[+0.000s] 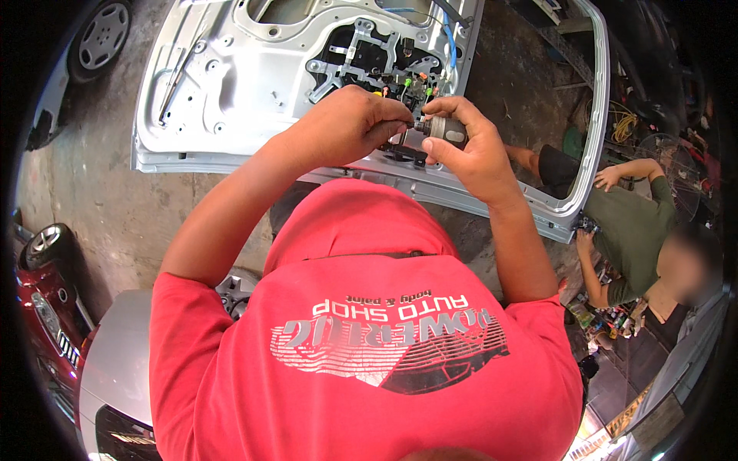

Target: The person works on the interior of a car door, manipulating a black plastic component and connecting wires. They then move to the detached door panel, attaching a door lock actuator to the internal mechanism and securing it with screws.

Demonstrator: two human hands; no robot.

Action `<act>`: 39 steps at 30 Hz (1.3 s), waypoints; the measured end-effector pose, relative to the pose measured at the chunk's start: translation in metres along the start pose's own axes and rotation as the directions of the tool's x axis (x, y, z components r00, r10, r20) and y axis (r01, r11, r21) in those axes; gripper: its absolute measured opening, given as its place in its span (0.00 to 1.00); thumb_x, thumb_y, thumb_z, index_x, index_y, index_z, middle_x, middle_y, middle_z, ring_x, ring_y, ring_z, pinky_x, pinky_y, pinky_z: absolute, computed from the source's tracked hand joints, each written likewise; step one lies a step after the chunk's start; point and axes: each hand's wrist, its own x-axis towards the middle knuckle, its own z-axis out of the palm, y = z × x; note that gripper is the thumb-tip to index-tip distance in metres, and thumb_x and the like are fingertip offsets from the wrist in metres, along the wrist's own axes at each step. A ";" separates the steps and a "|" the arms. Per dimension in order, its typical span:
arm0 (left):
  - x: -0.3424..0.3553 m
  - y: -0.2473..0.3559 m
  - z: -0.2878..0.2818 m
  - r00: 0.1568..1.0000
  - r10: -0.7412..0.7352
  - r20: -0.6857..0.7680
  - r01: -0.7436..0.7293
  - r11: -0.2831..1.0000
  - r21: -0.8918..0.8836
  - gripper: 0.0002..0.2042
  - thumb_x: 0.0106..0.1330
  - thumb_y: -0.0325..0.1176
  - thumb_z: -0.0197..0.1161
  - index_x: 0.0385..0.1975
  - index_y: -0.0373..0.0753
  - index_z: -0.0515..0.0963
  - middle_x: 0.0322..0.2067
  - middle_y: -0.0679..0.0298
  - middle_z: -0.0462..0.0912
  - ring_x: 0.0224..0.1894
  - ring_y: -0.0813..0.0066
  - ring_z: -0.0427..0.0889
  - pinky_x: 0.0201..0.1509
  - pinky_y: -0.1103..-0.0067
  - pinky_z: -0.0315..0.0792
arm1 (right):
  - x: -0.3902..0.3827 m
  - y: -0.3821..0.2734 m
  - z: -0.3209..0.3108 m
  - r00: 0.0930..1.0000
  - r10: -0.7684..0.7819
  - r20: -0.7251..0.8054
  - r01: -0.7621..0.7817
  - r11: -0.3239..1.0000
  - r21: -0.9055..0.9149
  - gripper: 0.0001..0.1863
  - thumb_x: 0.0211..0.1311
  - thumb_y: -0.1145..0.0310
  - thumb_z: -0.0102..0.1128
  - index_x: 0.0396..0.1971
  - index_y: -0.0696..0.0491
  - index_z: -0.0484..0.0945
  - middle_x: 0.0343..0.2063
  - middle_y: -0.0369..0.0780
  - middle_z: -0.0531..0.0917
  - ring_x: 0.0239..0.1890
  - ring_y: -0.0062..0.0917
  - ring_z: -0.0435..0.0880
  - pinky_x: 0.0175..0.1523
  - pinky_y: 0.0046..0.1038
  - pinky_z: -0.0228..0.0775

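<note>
Pinching at one end of a grey, rounded cylinder point(449, 132), left hand point(354, 121); right hand point(478, 146) clasping it.

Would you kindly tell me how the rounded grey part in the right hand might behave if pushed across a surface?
The rounded grey part would probably roll, given its curved body. It looks stiff, with no bend visible in the right hand. Its smooth-looking side may be slippery.
</note>
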 end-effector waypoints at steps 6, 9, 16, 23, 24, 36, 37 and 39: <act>-0.001 -0.002 0.003 0.998 -0.053 -0.024 0.048 0.984 -0.172 0.08 0.77 0.29 0.66 0.49 0.33 0.85 0.29 0.56 0.88 0.28 0.71 0.85 0.34 0.73 0.78 | 0.000 -0.006 -0.006 0.996 0.002 0.091 0.001 0.999 -0.034 0.19 0.70 0.74 0.69 0.57 0.55 0.76 0.40 0.38 0.84 0.36 0.17 0.87 0.42 0.24 0.81; 0.001 0.001 0.001 0.997 -0.073 -0.004 0.070 0.974 -0.214 0.09 0.77 0.30 0.66 0.50 0.33 0.85 0.27 0.58 0.86 0.27 0.74 0.84 0.34 0.73 0.78 | 0.001 -0.009 -0.007 0.994 -0.030 0.105 0.034 0.999 -0.033 0.18 0.71 0.74 0.68 0.57 0.55 0.75 0.40 0.38 0.83 0.36 0.17 0.86 0.41 0.24 0.81; 0.006 0.004 0.001 1.000 -0.020 0.003 0.020 0.988 -0.154 0.08 0.78 0.30 0.66 0.49 0.34 0.86 0.26 0.60 0.84 0.26 0.76 0.82 0.34 0.74 0.78 | 0.003 -0.005 -0.012 0.992 -0.026 0.122 0.017 0.997 0.077 0.19 0.71 0.76 0.68 0.58 0.55 0.74 0.38 0.36 0.82 0.34 0.16 0.84 0.40 0.24 0.80; 0.008 -0.005 0.000 0.999 -0.018 0.031 0.023 0.985 -0.173 0.09 0.77 0.31 0.66 0.50 0.35 0.86 0.28 0.59 0.86 0.27 0.73 0.84 0.35 0.75 0.79 | 0.001 0.000 -0.017 0.994 -0.011 0.105 0.003 0.997 0.074 0.20 0.71 0.73 0.70 0.59 0.56 0.76 0.38 0.36 0.81 0.34 0.15 0.84 0.40 0.22 0.81; 0.009 -0.007 0.000 0.999 -0.012 0.034 0.018 0.985 -0.170 0.09 0.77 0.31 0.66 0.50 0.35 0.86 0.29 0.58 0.87 0.27 0.73 0.84 0.35 0.74 0.79 | 0.001 0.001 -0.017 0.995 0.006 0.101 -0.014 0.996 0.085 0.20 0.71 0.73 0.70 0.59 0.56 0.77 0.38 0.36 0.81 0.35 0.16 0.84 0.41 0.23 0.81; 0.049 -0.123 0.047 0.978 0.163 0.128 -0.195 0.933 0.301 0.09 0.66 0.32 0.70 0.44 0.40 0.89 0.47 0.59 0.89 0.52 0.56 0.86 0.64 0.61 0.74 | 0.039 0.050 0.010 0.965 -0.255 0.056 0.214 0.653 -0.726 0.19 0.64 0.73 0.65 0.56 0.52 0.82 0.48 0.44 0.85 0.52 0.45 0.87 0.56 0.43 0.82; 0.051 -0.133 0.053 0.975 0.161 0.154 -0.204 0.924 0.323 0.09 0.66 0.32 0.69 0.44 0.40 0.89 0.47 0.59 0.89 0.53 0.56 0.86 0.64 0.61 0.75 | 0.043 0.058 0.011 0.969 -0.235 0.070 0.207 0.627 -0.751 0.19 0.64 0.73 0.65 0.56 0.51 0.82 0.49 0.43 0.85 0.53 0.44 0.86 0.57 0.44 0.81; 0.054 -0.155 0.067 0.978 0.138 0.156 -0.184 0.923 0.339 0.10 0.67 0.30 0.66 0.44 0.41 0.90 0.47 0.59 0.90 0.54 0.55 0.86 0.63 0.61 0.76 | 0.048 0.072 0.013 0.970 -0.217 0.104 0.215 0.583 -0.784 0.19 0.63 0.73 0.64 0.55 0.51 0.82 0.50 0.43 0.85 0.54 0.44 0.86 0.57 0.45 0.81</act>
